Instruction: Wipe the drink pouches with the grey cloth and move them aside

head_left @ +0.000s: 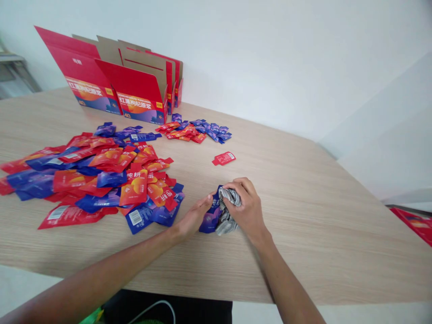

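Observation:
Near the front middle of the table, my left hand (195,216) grips a blue pouch (211,218) by its left edge, thumb on the printed face. My right hand (246,204) is closed around a crumpled grey striped cloth (227,222), which lies against the pouch's right side and covers part of it. To the left spreads a large heap of red and blue pouches (133,186), some with barcodes showing. A single red pouch (224,158) lies flat beyond my hands.
Several red cardboard boxes (140,103) with raised flaps stand at the back left by the wall. A smaller group of red and blue pouches (189,131) lies in front of them. The wooden table (320,216) extends to the right, with a red object (413,222) beyond its edge.

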